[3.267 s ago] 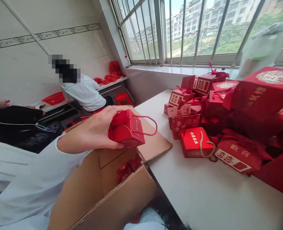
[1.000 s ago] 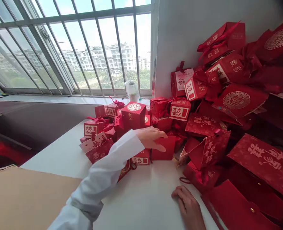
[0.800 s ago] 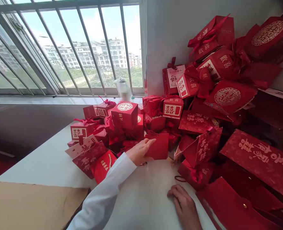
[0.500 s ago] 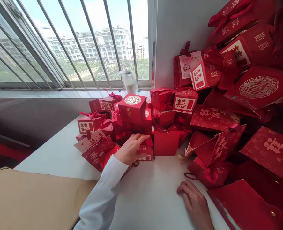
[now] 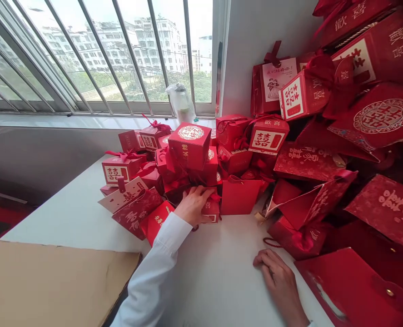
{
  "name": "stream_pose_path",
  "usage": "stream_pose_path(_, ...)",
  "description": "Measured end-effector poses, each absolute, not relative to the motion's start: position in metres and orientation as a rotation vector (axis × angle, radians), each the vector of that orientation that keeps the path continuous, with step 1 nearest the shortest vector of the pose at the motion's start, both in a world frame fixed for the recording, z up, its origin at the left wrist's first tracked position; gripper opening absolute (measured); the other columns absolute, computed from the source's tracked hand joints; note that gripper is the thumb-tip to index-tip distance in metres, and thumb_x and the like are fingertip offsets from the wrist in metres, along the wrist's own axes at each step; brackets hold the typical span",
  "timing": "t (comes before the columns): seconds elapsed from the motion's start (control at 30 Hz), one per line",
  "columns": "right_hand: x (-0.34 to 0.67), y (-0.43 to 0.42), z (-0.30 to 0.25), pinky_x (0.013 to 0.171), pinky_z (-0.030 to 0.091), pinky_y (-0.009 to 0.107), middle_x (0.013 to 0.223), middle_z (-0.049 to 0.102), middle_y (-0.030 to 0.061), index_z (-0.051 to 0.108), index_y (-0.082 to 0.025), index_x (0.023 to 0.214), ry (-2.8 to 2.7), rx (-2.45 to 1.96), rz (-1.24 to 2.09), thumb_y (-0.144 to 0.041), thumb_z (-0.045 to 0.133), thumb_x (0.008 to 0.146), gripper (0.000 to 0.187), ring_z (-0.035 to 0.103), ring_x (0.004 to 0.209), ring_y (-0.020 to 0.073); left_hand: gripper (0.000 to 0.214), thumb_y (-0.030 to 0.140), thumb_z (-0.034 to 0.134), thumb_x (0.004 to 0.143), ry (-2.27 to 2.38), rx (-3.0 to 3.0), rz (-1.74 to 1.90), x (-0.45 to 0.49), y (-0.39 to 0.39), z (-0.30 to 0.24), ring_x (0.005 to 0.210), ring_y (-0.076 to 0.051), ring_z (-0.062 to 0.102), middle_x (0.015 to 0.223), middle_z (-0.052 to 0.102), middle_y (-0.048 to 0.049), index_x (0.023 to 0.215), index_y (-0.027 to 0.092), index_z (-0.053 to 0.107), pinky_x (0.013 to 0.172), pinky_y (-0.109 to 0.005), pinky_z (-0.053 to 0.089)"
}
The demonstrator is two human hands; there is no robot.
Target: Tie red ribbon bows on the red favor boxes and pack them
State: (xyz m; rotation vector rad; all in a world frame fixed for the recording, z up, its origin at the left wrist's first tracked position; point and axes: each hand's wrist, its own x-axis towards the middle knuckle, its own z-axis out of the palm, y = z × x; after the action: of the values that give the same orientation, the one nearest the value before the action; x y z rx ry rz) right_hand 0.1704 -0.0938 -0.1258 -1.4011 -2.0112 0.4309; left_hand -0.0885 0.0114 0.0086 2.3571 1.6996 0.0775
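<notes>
My left hand [image 5: 193, 205] reaches into the pile of red gift boxes at the centre of the white table. Its fingers are spread over a small red box with a ribbon [image 5: 211, 210], with the thumb low along the box's front; some fingertips are hidden behind it. Just left of the hand, a red bag [image 5: 156, 221] leans over. A taller red box with a round gold-and-white emblem [image 5: 190, 147] tops the pile behind. To the right of the hand stands a plain red panel [image 5: 240, 196]. My right hand [image 5: 276, 277] rests on the table, fingers loosely curled in, nothing visible in them.
Red gift bags and boxes [image 5: 313, 159] are heaped along the right side and up the wall. A cardboard flap [image 5: 54, 281] covers the lower left. Behind the pile, a clear plastic bag [image 5: 181, 103] stands on the sill before a barred window [image 5: 133, 59].
My left hand has shifted slightly forward over the ribboned box, its fingers spreading more. The box keeps its place in the pile. The view has tilted a little; my right hand stays on the table.
</notes>
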Motion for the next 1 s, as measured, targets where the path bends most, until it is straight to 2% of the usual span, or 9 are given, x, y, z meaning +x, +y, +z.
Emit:
stream_pose_path(0.2,0.170,-0.094,-0.126,0.065,0.046,0.026,0.075,0.061,0.0023,0.055,-0.021,0.071,-2.007,-1.396,0.429,-0.009,0.036,0.080,0.024,0.061,0.072,0.0164,0.087,0.032,0.077,0.066,1.711,2.310,0.101,-0.083,0.006,0.012,0.123,-0.037,0.040,0.134,0.043,-0.0157,0.140,0.028,0.033,0.097,-0.070,0.029)
stream_pose_path(0.33,0.171,-0.094,-0.126,0.066,0.046,0.026,0.076,0.061,0.0022,0.056,-0.021,0.072,-2.008,-1.410,0.447,-0.009,0.035,0.080,0.025,0.061,0.073,0.0166,0.084,0.031,0.075,0.070,1.662,2.306,0.185,-0.082,0.007,0.010,0.130,-0.037,0.033,0.138,0.039,-0.0171,0.142,0.027,0.031,0.098,-0.070,0.029)
stream_pose_path(0.5,0.171,-0.094,-0.124,0.065,0.046,0.026,0.075,0.060,0.0021,0.055,-0.021,0.072,-1.997,-1.414,0.441,-0.009,0.035,0.080,0.025,0.061,0.073,0.0167,0.082,0.030,0.073,0.072,1.689,2.272,0.131,-0.083,0.010,0.007,0.127,-0.035,0.037,0.136,0.043,-0.0148,0.141,0.028,0.031,0.099,-0.073,0.023)
stream_pose_path(0.63,0.171,-0.094,-0.122,0.064,0.046,0.025,0.075,0.061,0.0019,0.055,-0.021,0.071,-1.993,-1.412,0.453,-0.010,0.035,0.080,0.024,0.061,0.071,0.0162,0.091,0.033,0.075,0.069,1.716,2.282,0.156,-0.087,0.009,0.005,0.131,-0.036,0.032,0.140,0.039,-0.0155,0.144,0.029,0.024,0.100,-0.071,0.023)
stream_pose_path(0.77,0.170,-0.094,-0.124,0.064,0.045,0.026,0.075,0.060,0.0020,0.055,-0.021,0.072,-1.993,-1.456,0.469,-0.011,0.034,0.081,0.025,0.060,0.070,0.0164,0.103,0.033,0.080,0.060,1.816,2.262,0.078,-0.091,0.012,0.001,0.132,-0.037,0.028,0.143,0.034,-0.0188,0.146,0.023,0.022,0.098,-0.062,0.035)
stream_pose_path(0.87,0.169,-0.094,-0.126,0.066,0.045,0.027,0.076,0.060,0.0023,0.055,-0.021,0.072,-1.985,-1.482,0.475,-0.011,0.034,0.082,0.025,0.060,0.072,0.0170,0.108,0.037,0.080,0.058,1.814,2.283,0.061,-0.090,0.015,0.000,0.125,-0.039,0.033,0.135,0.041,-0.0211,0.146,0.016,0.022,0.092,-0.055,0.043)
stream_pose_path(1.0,0.167,-0.093,-0.126,0.066,0.045,0.026,0.075,0.061,0.0020,0.055,-0.021,0.070,-1.960,-1.463,0.463,-0.011,0.036,0.080,0.024,0.060,0.073,0.0168,0.109,0.044,0.078,0.057,1.810,2.352,0.101,-0.088,0.005,0.014,0.117,-0.038,0.039,0.126,0.048,-0.0197,0.146,0.015,0.022,0.092,-0.058,0.040)
